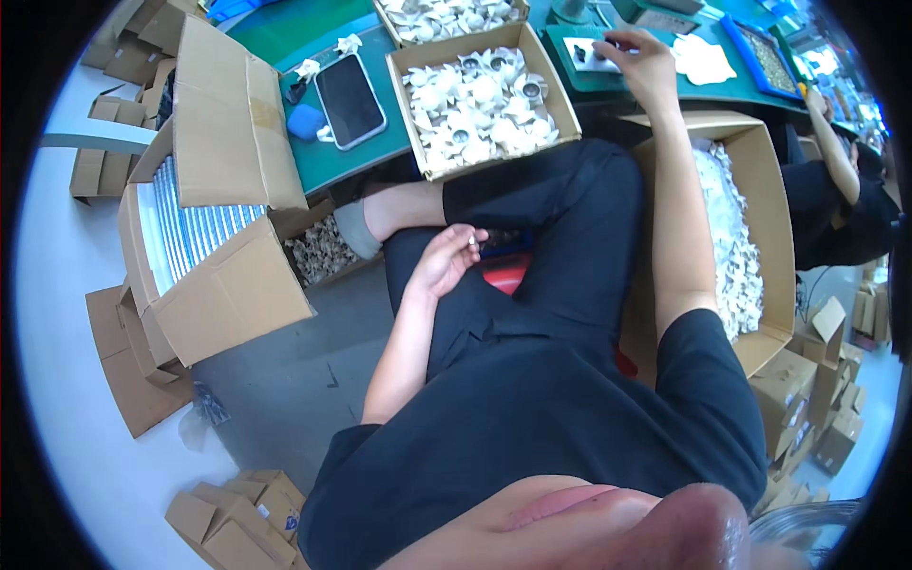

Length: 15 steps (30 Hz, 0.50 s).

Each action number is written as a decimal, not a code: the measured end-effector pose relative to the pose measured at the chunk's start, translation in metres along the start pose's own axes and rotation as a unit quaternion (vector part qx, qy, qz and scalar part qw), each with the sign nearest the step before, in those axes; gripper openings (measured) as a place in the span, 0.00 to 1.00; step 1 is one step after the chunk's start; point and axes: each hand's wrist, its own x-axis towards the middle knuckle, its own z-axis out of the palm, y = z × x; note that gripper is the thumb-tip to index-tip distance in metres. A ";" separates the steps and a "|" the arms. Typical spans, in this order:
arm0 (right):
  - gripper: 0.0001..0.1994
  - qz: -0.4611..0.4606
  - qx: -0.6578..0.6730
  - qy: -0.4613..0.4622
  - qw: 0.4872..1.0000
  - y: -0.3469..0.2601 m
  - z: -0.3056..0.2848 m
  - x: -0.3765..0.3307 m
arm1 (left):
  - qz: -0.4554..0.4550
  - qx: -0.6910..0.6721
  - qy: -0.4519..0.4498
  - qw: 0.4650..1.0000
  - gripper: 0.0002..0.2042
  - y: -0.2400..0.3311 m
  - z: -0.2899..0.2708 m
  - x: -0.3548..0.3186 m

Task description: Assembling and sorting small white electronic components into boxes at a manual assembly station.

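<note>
My left hand (446, 261) is over my lap, palm partly up, with thumb and fingers closed round a small light and dark piece too small to make out. Out at the bench, my right hand (645, 68) reaches over a white plate (597, 65) with small dark fittings on it. Its fingers are bent together above those fittings, and what they hold, if anything, is hidden. Left of that plate, a cardboard tray (567, 112) holds many white finned plastic parts (465, 109), some with dark round centres. Beneath my right forearm stands a carton (777, 247) of small pale parts (736, 256).
A phone (351, 102) and a blue earphone case (306, 122) lie on the green bench (328, 171). An open carton (233, 271) of stacked sheets stands at the left. A blue-rimmed tray (755, 57) and another person's arm (831, 142) are at the far right.
</note>
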 end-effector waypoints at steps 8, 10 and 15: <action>0.19 0.033 -0.050 -0.095 0.994 0.004 -0.012 0.015 | -0.033 0.026 -0.008 0.999 0.06 -0.003 0.000 0.014; 0.19 0.051 -0.073 -0.127 0.988 0.012 -0.025 0.016 | -0.042 0.031 -0.013 0.999 0.07 0.000 0.000 0.018; 0.22 -0.002 0.014 -0.094 0.995 0.050 -0.113 -0.029 | -0.023 0.025 -0.004 0.999 0.09 0.005 0.000 0.002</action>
